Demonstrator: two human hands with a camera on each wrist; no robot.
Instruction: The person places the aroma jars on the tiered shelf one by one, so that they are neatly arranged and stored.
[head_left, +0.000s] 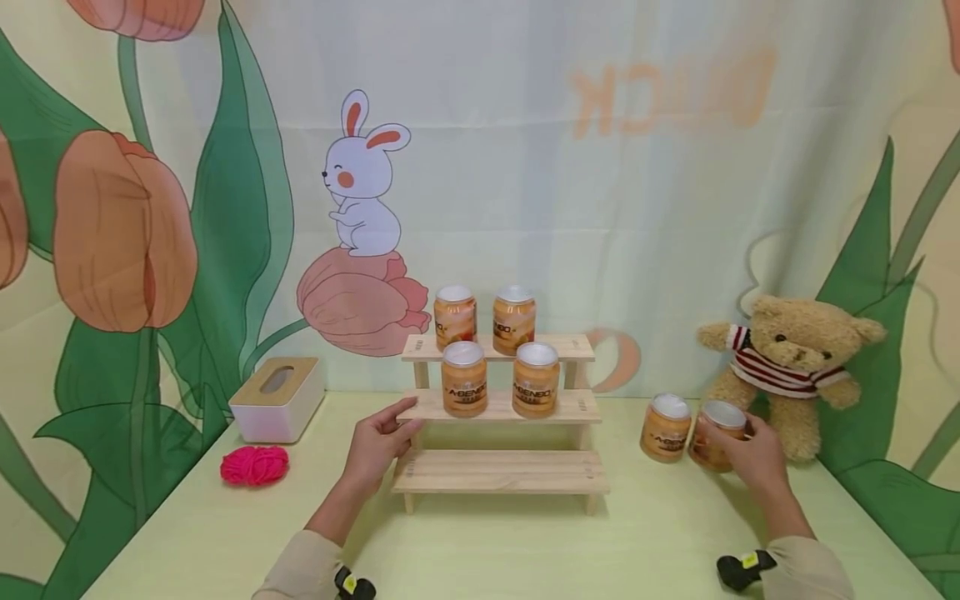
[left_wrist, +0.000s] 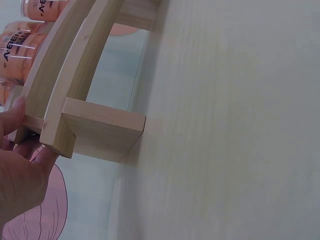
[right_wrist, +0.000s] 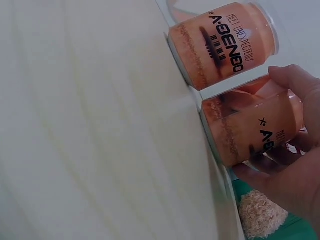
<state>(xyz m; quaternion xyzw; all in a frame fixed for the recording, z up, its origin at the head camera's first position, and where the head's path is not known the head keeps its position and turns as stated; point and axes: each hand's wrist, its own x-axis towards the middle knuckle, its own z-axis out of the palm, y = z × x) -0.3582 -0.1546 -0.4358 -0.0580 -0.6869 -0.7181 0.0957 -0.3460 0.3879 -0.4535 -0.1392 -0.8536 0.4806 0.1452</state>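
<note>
My left hand [head_left: 377, 447] grips the left end of the middle tier of a three-step wooden display stand [head_left: 501, 473]; the left wrist view shows the thumb [left_wrist: 14, 114] on one side of the plank and fingers on the other. Two orange A-BENBO cans [head_left: 465, 380] with pale lids stand on the middle tier and two more cans [head_left: 514, 321] on the top one. My right hand [head_left: 759, 457] holds another such can [right_wrist: 250, 122] around its side, low over the tabletop. Just left of it stands a matching can [head_left: 666, 428], upright.
A teddy bear [head_left: 798, 367] in a striped sweater sits behind my right hand. On the left are a tissue box [head_left: 277, 402] with a wooden lid and a bundle of pink yarn [head_left: 255, 466]. A printed curtain [head_left: 495, 167] hangs along the table's back edge.
</note>
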